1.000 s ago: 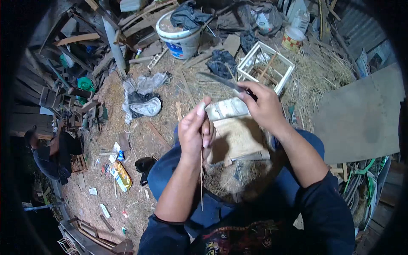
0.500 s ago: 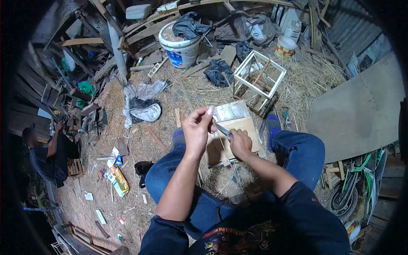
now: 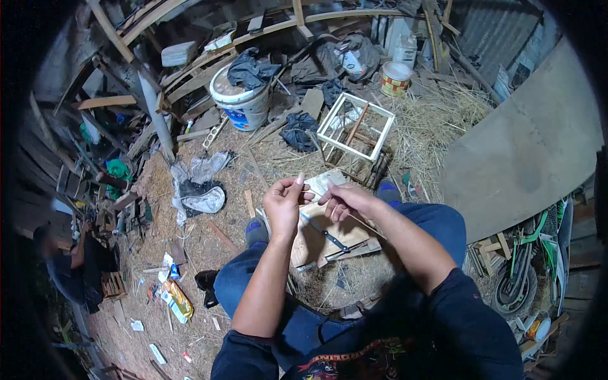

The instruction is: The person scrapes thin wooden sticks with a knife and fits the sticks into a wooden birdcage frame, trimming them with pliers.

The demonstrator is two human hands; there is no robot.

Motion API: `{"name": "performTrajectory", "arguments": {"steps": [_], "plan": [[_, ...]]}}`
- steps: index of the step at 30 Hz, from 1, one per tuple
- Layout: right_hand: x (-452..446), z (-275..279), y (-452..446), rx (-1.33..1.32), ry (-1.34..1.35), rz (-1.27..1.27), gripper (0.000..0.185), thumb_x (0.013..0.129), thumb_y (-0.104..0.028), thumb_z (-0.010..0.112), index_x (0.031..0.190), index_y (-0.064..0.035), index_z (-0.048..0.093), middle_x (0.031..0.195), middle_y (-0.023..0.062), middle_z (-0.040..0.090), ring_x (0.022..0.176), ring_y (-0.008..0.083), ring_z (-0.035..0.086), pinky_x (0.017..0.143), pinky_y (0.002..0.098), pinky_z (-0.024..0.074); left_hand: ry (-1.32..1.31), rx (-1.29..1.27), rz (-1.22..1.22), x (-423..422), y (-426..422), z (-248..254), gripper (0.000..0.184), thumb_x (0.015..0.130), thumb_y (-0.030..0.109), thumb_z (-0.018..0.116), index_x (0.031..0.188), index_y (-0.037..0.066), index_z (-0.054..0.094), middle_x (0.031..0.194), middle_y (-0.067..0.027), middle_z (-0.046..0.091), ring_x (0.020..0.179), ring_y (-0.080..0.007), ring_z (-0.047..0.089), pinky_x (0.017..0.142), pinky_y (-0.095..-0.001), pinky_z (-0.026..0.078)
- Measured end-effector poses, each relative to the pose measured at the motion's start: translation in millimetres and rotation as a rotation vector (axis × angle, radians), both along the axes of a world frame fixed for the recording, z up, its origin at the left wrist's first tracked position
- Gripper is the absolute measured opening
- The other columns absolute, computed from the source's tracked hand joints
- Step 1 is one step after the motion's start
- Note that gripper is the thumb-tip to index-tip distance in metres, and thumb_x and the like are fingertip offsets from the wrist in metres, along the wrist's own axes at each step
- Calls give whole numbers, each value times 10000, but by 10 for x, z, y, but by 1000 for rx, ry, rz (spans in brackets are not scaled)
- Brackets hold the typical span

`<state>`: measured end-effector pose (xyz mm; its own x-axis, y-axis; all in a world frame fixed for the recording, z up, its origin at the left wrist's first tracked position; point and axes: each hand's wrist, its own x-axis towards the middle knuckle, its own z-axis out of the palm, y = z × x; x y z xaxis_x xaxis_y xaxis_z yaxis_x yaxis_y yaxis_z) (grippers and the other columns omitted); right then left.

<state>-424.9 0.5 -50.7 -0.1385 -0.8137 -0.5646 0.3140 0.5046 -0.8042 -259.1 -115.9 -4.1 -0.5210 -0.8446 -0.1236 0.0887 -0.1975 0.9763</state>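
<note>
A thin light strip [image 3: 365, 224] runs between my hands and trails down to the right under my right wrist. My left hand [image 3: 285, 201] pinches one part of it, thumb pointing up. Just to the right, my right hand [image 3: 347, 200] has its fingers curled round the strip. Below both hands a knife [image 3: 334, 240] with a black handle lies on a pale wooden board [image 3: 310, 248], its blade pointing up and left. The board sits between my legs, and a whitish block [image 3: 325, 182] stands at its far end, partly behind my hands.
A white wooden frame [image 3: 356, 126] stands beyond the board. Behind it are a white bucket [image 3: 239, 101], a small tub [image 3: 396, 79] and black plastic [image 3: 299, 132]. A large flat sheet [image 3: 522, 142] is at right. Another person [image 3: 66, 266] sits at far left.
The knife has left my right hand and lies on the board. My right hand has moved up beside my left and closed on the strip. The camera view has shifted.
</note>
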Motion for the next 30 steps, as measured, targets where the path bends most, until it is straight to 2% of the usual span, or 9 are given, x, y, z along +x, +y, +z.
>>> {"name": "performTrajectory", "arguments": {"steps": [4,16,18,21,22,24,25,26,30], "plan": [[-201,227,118,-216,277,296,343,1084,-335,568,1141,-31,715,753,44,697,593,116,653,542,275,530,13,5,6,-335,37,-49,217,978,198,756,984,-9,688,833,-93,708,697,-184,733,624,-294,584],[-1392,309,257,-107,572,-205,278,1018,-316,687,961,-52,754,703,64,682,564,135,629,596,337,523,-11,0,-23,-1702,-278,-523,308,1062,301,637,947,17,662,794,-77,694,665,-156,664,583,-279,515],[-1562,100,182,-64,678,-447,253,990,-287,714,967,-36,745,769,121,717,632,208,675,669,397,543,-407,-606,-84,-1965,-447,-888,323,1000,289,698,983,-32,737,825,-125,746,709,-223,695,660,-359,531],[-1627,14,124,-115,694,-554,255,973,-270,727,926,-19,736,820,163,735,750,275,713,740,419,552,-549,-1016,-92,-2310,-529,-1310,378,947,366,721,1034,1,762,892,-217,758,870,-357,749,791,-429,555],[-1610,89,111,-144,651,-590,248,971,-258,726,910,-18,735,826,165,738,775,280,719,748,411,552,-545,-1017,-99,-2360,-468,-1186,378,947,366,721,1034,1,762,892,-217,758,870,-357,749,791,-429,555],[-1596,194,118,-158,650,-585,239,956,-249,742,914,-14,731,848,169,740,764,280,716,733,420,545,-1095,-1127,-457,-2461,-370,-978,398,968,417,634,1039,54,781,1016,-182,773,1036,-356,712,1047,-519,461],[-1604,219,118,-209,646,-569,164,980,-174,694,953,-12,697,754,99,682,615,184,631,577,349,492,-1191,-1191,-463,-2515,-361,-1069,413,964,438,612,995,67,792,1050,-176,771,1124,-331,684,1080,-552,396],[-1608,243,119,-259,640,-553,92,1004,-99,645,991,-10,663,659,29,624,466,88,547,420,278,438,-1191,-1193,-473,-2556,-365,-1100,413,964,438,612,995,67,792,1050,-176,771,1124,-331,684,1080,-552,396],[-1600,424,134,-317,593,-604,103,1015,-105,642,1012,-3,655,672,32,628,478,83,548,428,268,436,-1155,-1246,-441,-2656,-451,-1194,316,934,338,648,923,49,776,959,-185,766,981,-331,728,967,-498,472]]}}
